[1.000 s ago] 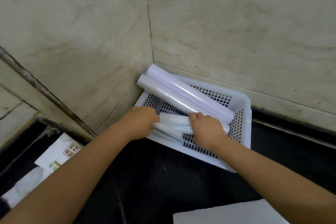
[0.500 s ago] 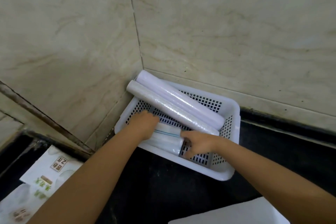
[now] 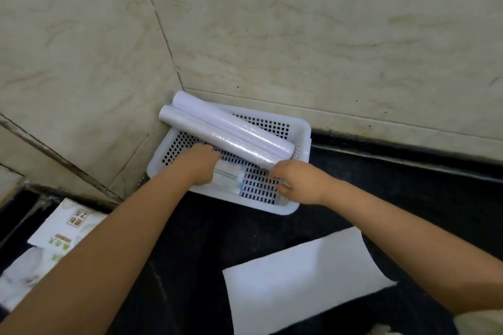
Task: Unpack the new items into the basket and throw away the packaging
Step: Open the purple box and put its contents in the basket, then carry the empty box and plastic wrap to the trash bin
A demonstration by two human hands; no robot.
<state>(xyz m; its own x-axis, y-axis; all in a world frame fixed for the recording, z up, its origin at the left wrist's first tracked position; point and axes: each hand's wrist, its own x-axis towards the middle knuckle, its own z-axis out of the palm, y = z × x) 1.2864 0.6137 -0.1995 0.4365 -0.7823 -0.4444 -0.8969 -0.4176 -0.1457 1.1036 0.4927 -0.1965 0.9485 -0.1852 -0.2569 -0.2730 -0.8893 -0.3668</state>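
Marble-tiled corner above dark counter; white perforated basket pushed into the corner; two long rolls lying diagonally, pointing to 10 o'clock; left hand gripping small white pack on basket floor; right hand at 3 o'clock of pack, curled, grip unclear; white sheet at 6 o'clock; printed packaging at 8 o'clock.

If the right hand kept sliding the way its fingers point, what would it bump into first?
Probably the small striped roll lying on the basket floor, held by the left hand; the right hand points leftward at it.
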